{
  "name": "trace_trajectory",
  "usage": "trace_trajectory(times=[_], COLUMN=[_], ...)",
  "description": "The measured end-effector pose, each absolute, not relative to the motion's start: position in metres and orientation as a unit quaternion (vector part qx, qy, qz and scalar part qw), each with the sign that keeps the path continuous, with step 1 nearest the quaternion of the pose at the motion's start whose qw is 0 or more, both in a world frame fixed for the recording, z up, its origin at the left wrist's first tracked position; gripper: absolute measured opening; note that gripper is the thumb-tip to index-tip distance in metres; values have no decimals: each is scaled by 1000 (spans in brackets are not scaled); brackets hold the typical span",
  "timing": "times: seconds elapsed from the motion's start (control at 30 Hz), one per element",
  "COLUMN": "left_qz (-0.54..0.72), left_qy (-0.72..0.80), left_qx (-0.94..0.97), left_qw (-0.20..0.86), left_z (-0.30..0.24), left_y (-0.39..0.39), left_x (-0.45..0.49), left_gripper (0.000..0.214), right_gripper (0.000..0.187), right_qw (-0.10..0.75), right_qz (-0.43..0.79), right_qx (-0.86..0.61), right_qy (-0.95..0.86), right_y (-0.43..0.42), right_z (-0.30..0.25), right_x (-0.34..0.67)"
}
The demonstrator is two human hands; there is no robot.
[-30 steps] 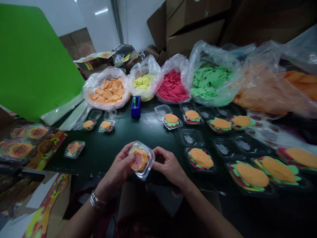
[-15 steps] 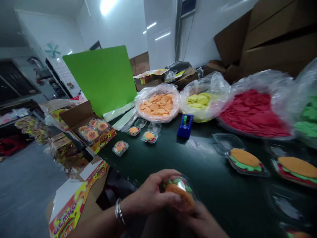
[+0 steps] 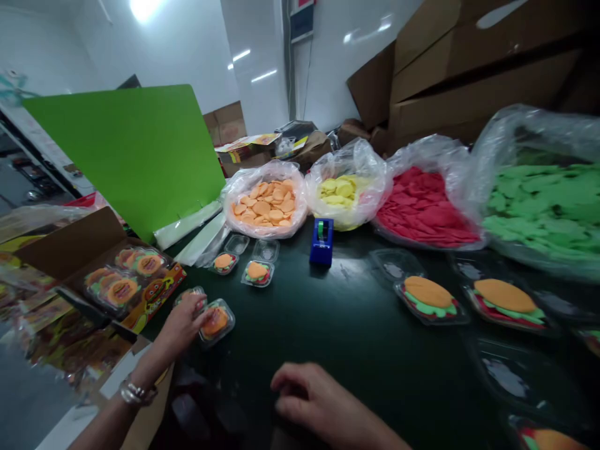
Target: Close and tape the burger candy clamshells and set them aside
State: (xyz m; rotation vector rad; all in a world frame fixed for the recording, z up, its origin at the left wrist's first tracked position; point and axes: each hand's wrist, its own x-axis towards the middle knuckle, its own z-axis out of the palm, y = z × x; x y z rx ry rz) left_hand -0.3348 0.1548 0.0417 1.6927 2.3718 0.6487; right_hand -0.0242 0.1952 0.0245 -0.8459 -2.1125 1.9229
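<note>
My left hand (image 3: pixel 184 322) is at the left of the dark table, its thumb on a toy burger in a clear plastic box (image 3: pixel 218 323). Its fingers curl between that box and a second boxed burger (image 3: pixel 191 296), which they partly cover. Low in the middle is my right hand (image 3: pixel 319 400), loosely curled, with a gap between thumb and forefinger and nothing visible in it. Farther back, two smaller-looking burgers (image 3: pixel 257 272) (image 3: pixel 224 262) sit in opened clear boxes. On the right, larger-looking burgers (image 3: pixel 429 296) (image 3: pixel 506 299) lie in open boxes with their lids folded back.
A printed carton (image 3: pixel 157 299) of boxed burgers stands at the left, before a green board (image 3: pixel 135 150). Bags of orange (image 3: pixel 265 205), yellow (image 3: pixel 338 190), red (image 3: pixel 424 209) and green pieces (image 3: pixel 544 206) line the back. A blue tape dispenser (image 3: pixel 321 247) stands mid-table.
The boxed burger, held between both hands before, is now on the table at the left with my left hand on it. My right hand has let go. The view has turned right.
</note>
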Motion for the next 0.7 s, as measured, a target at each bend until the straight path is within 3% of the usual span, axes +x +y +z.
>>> trace_trajectory(times=[0.1, 0.2, 0.37, 0.53, 0.7], left_qz=[196, 162, 123, 127, 187], left_qy=[758, 746, 744, 714, 625], left_qx=[621, 645, 649, 662, 664], left_qw=[-47, 30, 99, 188, 365], left_z=[51, 55, 50, 43, 38], left_y=[183, 237, 311, 277, 200], left_x=[-319, -293, -285, -261, -196], left_gripper=[32, 35, 44, 44, 44], right_gripper=[21, 33, 34, 34, 51], right_qw=[156, 224, 232, 232, 237], right_qz=[501, 441, 476, 512, 601], right_qx=[-366, -443, -456, -425, -411], right_qy=[-769, -748, -715, -710, -643], right_y=[245, 297, 347, 320, 242], right_z=[25, 13, 6, 5, 3], right_x=[-49, -89, -137, -84, 20])
